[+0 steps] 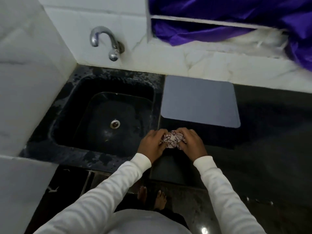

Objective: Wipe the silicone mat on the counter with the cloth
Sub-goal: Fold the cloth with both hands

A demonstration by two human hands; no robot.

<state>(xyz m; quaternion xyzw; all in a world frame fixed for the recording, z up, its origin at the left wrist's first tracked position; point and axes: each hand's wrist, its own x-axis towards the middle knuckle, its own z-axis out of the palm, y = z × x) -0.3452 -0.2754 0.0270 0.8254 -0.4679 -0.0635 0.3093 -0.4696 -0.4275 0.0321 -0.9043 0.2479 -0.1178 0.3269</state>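
Now both hands (172,142) around patterned cloth (172,140)

My only view is head-worn, looking steeply down from close above the black counter (263,125), sink (108,115) at left.

Below me sits a wet black sink (94,115) with a metal drain (115,123) at its middle, a chrome tap (104,41) on the white tiled wall (76,17) behind it — and purple fabric (228,16) bunched upper right.
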